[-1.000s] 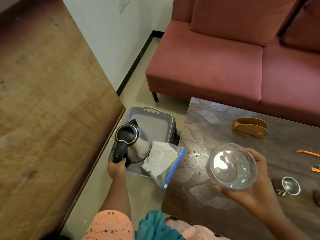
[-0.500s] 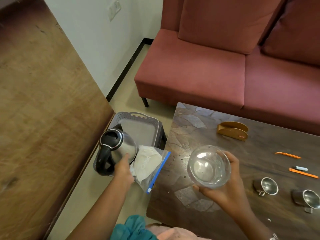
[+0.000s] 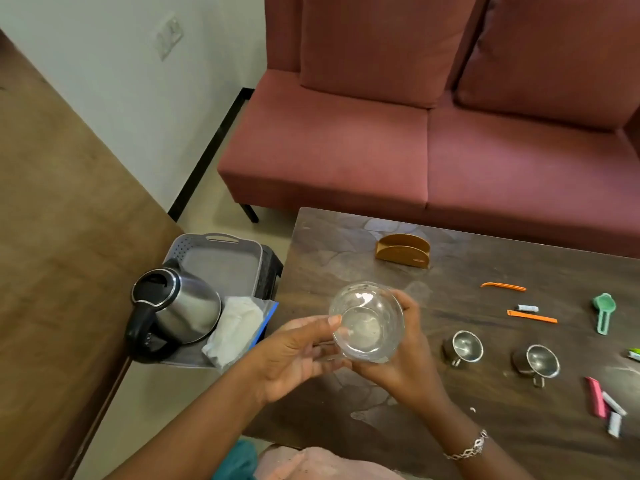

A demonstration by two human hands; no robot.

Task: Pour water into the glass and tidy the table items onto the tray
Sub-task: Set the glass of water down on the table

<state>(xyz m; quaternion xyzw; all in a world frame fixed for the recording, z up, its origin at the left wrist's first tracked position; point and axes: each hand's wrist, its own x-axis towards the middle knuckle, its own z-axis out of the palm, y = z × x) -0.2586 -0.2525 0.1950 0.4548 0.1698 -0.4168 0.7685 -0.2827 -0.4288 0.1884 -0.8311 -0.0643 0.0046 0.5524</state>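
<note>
A clear glass (image 3: 367, 323) is held tilted above the near left part of the dark table (image 3: 332, 244), its mouth facing me. My right hand (image 3: 405, 368) grips it from the right and below. My left hand (image 3: 294, 358) holds its left side, thumb on the rim and fingers under the base. A steel kettle (image 3: 183, 306) with a black lid and handle stands in the grey tray (image 3: 221, 239) on a low stool left of the table. A zip bag (image 3: 239, 327) with white contents lies beside the kettle in the tray.
On the table are a brown napkin holder (image 3: 403, 251), two small steel cups (image 3: 464, 346) (image 3: 538, 360), orange sticks (image 3: 531, 316), a green scoop (image 3: 604, 311) and pink and white pieces (image 3: 595, 396). A red sofa (image 3: 346, 150) stands behind, a wooden panel (image 3: 52, 237) at left.
My left hand let go of the kettle, left it standing in the tray and came across to the glass. My right hand kept the glass and drew it slightly left.
</note>
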